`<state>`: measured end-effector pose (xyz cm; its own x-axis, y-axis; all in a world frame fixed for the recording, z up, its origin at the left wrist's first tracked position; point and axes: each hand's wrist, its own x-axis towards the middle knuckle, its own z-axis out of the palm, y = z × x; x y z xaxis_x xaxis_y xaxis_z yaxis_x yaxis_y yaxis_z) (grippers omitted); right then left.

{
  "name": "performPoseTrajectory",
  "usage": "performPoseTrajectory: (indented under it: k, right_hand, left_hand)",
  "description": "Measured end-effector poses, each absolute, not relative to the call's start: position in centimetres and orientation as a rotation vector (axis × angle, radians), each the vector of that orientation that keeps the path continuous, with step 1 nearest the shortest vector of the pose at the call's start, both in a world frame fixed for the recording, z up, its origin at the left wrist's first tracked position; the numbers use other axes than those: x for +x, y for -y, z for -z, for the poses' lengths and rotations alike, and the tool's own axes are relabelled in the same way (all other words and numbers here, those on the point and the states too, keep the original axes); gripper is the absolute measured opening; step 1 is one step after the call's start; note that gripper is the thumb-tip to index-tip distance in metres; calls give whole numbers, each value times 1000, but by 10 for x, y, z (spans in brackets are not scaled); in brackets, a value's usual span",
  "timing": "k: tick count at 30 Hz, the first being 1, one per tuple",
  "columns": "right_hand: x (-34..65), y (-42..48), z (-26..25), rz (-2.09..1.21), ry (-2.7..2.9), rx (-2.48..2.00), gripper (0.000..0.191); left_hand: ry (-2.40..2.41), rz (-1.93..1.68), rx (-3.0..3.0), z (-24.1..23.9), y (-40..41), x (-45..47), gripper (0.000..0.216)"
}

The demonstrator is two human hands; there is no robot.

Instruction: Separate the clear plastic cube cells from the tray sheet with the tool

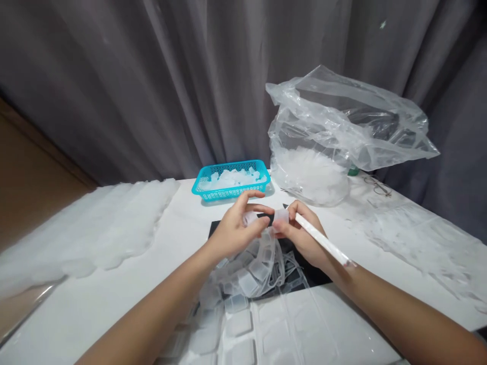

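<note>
My left hand (235,225) is closed on one end of a translucent, soft-looking plastic strip (266,243) with square pads along it, its index finger raised. My right hand (304,233) pinches a pale pad (281,218) of that strip between thumb and fingers. It also holds a slim white-handled tool (323,239) with a dark pointed tip, like a craft knife; the handle slants back over my wrist. From my hands the strip curls down onto a heap of similar pieces (243,281) on a black mat (314,271).
A blue basket (200,190) of white translucent pieces stands at the back. Right of it is a big clear plastic bag (331,137) of white pieces. Padded white sheets (87,228) lie left; flat clear sheets (429,243) lie right. A grey curtain (228,76) hangs behind.
</note>
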<state>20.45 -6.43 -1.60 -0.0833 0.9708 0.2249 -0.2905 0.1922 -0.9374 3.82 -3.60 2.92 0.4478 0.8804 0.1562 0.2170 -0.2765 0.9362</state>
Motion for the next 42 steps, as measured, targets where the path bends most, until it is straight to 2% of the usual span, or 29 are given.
performPoseTrajectory:
  k: [3, 8, 12, 16, 19, 21, 23, 25, 27, 31, 37, 40, 42]
  right_hand:
    - [208, 60, 14, -1276, 1078, -725, 44]
    - [215, 51, 15, -1086, 1192, -761, 42]
    - [220, 44, 10, -910, 1212, -824, 40]
    - [248, 51, -23, -742, 1148, -806, 36]
    - [296, 74, -52, -385, 888, -744, 39]
    - [334, 92, -56, -187, 844, -900, 34]
    - [371, 105, -43, 61, 936, -1326, 35]
    - [401, 110, -17, 155, 1147, -1878, 34]
    - [426, 107, 12, 110, 1242, -2195, 31]
    - [452, 96, 44, 21, 1279, -2401, 32]
    - [416, 92, 2, 328, 1189, -2539, 36]
    - [357, 79, -8, 32, 1482, -2124, 33]
    - [311, 69, 3, -514, 1793, -1636, 38]
  left_hand:
    - [-970, -738, 1857, -28, 30, 33, 38]
    - [-826, -403, 1861, -20, 26, 34, 30]
    - [-870, -452, 1919, -17, 23, 35, 32]
    - [-862, -489, 1994, -19, 16, 29, 29]
    - [-913, -474, 1989, -22, 11, 23, 30]
    - [-896, -464, 1946, -24, 10, 21, 30]
    - [-830, -449, 1930, -26, 12, 20, 28]
    - [-796, -436, 1919, -28, 15, 21, 26]
    - [-800, -430, 1904, -30, 17, 21, 25]
    - [-812, -453, 1888, -33, 20, 21, 24]
    - [-798, -441, 1906, -31, 20, 21, 24]
    - [-807, -419, 1939, -29, 18, 20, 27]
    - [-842, -393, 1970, -29, 17, 16, 29]
